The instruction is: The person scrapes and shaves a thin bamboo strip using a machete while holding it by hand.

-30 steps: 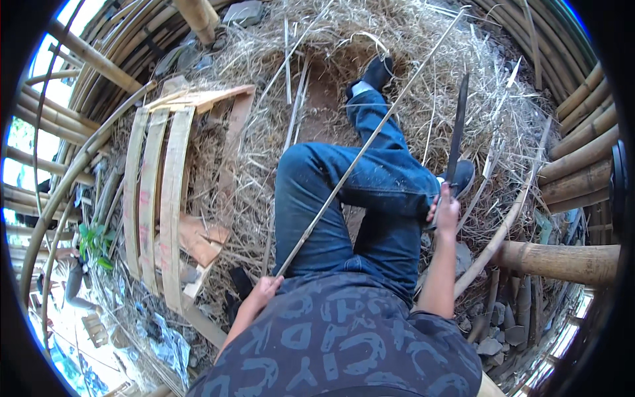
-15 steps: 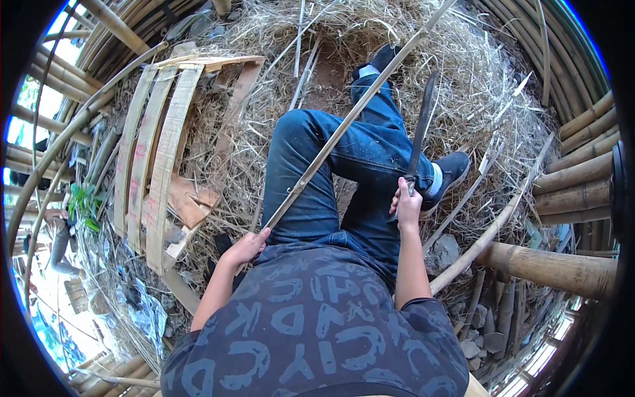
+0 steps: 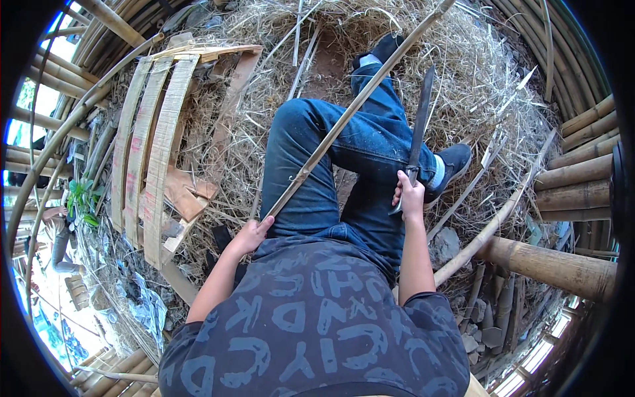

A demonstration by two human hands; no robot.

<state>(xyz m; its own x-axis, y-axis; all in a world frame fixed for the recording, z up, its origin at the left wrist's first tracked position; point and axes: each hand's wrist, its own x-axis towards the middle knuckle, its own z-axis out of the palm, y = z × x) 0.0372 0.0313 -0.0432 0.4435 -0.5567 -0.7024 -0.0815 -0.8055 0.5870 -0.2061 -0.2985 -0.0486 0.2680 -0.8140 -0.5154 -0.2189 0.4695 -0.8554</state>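
One long bamboo strip (image 3: 344, 124) slants forward from the left hand (image 3: 249, 237), whose fingers I see closed around its near end; it passes over the blue jeans (image 3: 370, 151). Ahead of the right hand (image 3: 409, 194), which grips its handle, a dark machete blade (image 3: 422, 119) points away. From my remote view, a dark shoe (image 3: 455, 165) sits just right of that hand, a slatted wooden pallet (image 3: 168, 152) well left of the left hand, and dry straw (image 3: 489, 73) beyond both.
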